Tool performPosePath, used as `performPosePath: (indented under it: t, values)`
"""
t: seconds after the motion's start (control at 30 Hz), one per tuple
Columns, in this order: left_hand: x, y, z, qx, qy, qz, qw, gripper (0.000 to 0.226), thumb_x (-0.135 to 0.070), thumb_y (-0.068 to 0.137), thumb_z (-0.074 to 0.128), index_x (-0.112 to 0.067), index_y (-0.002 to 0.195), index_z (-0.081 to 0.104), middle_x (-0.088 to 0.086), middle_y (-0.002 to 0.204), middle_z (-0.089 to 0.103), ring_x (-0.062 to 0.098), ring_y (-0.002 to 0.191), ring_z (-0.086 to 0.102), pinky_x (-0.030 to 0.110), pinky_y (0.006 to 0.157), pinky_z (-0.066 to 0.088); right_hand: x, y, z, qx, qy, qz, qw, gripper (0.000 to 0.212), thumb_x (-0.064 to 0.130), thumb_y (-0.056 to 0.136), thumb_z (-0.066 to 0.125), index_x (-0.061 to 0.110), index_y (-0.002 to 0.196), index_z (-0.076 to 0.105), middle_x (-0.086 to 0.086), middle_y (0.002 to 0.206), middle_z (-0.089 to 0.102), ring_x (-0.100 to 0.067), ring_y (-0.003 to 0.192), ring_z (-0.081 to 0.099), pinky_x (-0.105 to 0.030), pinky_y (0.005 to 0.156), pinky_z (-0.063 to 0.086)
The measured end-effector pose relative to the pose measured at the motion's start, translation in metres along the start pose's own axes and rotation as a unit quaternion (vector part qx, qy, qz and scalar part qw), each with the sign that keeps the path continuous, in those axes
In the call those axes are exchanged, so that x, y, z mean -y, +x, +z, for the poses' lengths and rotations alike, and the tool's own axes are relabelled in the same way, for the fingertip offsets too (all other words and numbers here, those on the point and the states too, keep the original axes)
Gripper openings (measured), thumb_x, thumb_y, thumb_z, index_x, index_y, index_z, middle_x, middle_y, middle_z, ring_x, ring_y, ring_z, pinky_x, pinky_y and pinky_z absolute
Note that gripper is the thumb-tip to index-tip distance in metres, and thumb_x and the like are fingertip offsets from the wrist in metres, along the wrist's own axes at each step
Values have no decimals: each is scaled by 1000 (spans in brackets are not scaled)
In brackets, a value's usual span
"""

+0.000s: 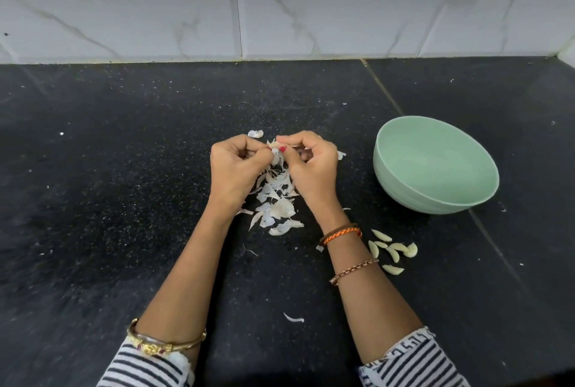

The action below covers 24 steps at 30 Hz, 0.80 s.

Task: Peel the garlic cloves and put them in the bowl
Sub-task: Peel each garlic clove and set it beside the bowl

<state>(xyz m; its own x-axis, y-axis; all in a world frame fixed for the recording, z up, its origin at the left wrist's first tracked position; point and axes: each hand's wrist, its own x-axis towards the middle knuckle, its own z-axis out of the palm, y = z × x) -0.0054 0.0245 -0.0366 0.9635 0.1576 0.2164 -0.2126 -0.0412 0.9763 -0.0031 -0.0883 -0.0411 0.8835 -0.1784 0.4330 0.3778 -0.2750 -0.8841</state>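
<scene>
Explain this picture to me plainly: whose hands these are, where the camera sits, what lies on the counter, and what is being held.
There is no machine here: a person works with bare hands, filmed by one camera worn on the head, looking down. The left hand and right hand together pinch a garlic clove and strip its skin. Under them, on the black counter, lies a pile of skins. Peeled cloves lie beside the right forearm. The green bowl at the right looks empty.

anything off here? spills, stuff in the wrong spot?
The peeled cloves lie on the black counter near the right wrist, not in the green bowl, which looks empty. Skins are heaped under both hands, with flecks scattered around. Nothing looks damaged.
</scene>
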Motion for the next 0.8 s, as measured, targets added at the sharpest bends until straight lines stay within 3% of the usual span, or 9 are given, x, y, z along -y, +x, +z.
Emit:
performPosePath:
  t: [0.17,0.33,0.43,0.53,0.6,0.73,0.8]
  values:
    - [-1,4,0,-2,-21,2,1000,24,5,72,59,-10,54,53,-14,44,49,-1,44,39,15,47,37,14,-2,-1,37,130,85,987,26,-8,84,57,15,76,65,8,75,64,4,71,60,-13,68,48]
    - [-1,3,-8,-20,-16,11,1000,14,-6,64,54,-9,53,47,-7,49,45,2,48,37,16,50,35,14,1,-3,-71,261,180,946,24,-4,90,50,13,79,62,8,76,64,6,66,57,-14,60,41]
    - [4,7,-15,-16,11,37,999,23,-16,67,50,0,52,44,9,51,39,11,51,33,22,50,30,13,1,-4,-80,200,128,968,19,-2,91,50,11,83,63,2,78,63,6,68,61,-11,65,45]
    - [4,3,-8,4,36,55,998,44,-27,73,49,9,49,41,18,47,38,17,49,31,27,49,28,7,-3,3,-44,86,55,994,15,0,89,55,10,87,66,7,79,64,-8,70,62,-13,67,46]
    - [5,1,-6,9,60,70,996,45,-27,82,58,4,51,49,13,47,45,9,47,36,24,50,33,2,-2,4,-32,43,36,998,13,0,87,58,7,88,69,13,81,64,-2,72,60,-12,67,46]
    - [5,4,-9,9,46,79,996,3,-19,80,65,-20,78,68,-2,68,63,11,64,51,24,61,44,1,-1,2,-25,11,19,999,14,-4,83,60,2,92,69,12,79,65,7,71,60,-7,66,43]
    - [4,3,-9,13,52,92,994,12,-17,80,64,-29,81,68,-12,74,66,12,70,57,24,65,47,1,-3,3,-22,-3,17,1000,13,-4,82,62,2,91,68,13,76,64,9,71,60,-7,69,45]
